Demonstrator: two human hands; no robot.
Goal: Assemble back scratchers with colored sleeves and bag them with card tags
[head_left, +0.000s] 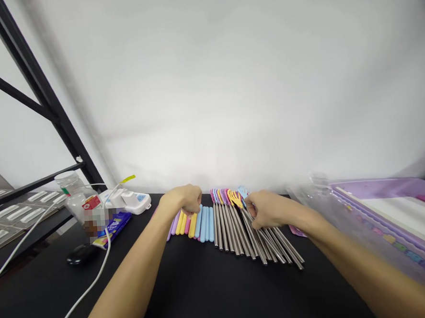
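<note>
A row of coloured plastic handles [206, 224] in purple, yellow, pink and blue lies on the black table. My left hand [186, 199] is closed over the far ends of these handles; whatever it grips is hidden. To their right, several metal rods [238, 229] lie side by side, fanned out toward me, with small hand-shaped coloured heads [234, 197] at their far ends. My right hand [260, 209] is closed at the upper part of the rods on the right, its fingers around something I cannot make out.
At the left are a clear bottle [72, 191], a white power strip [138, 202], a blue packet [118, 227], a black mouse [82, 254] and a white cable. Clear plastic and a purple-edged tray [358, 187] occupy the right. A white wall stands behind.
</note>
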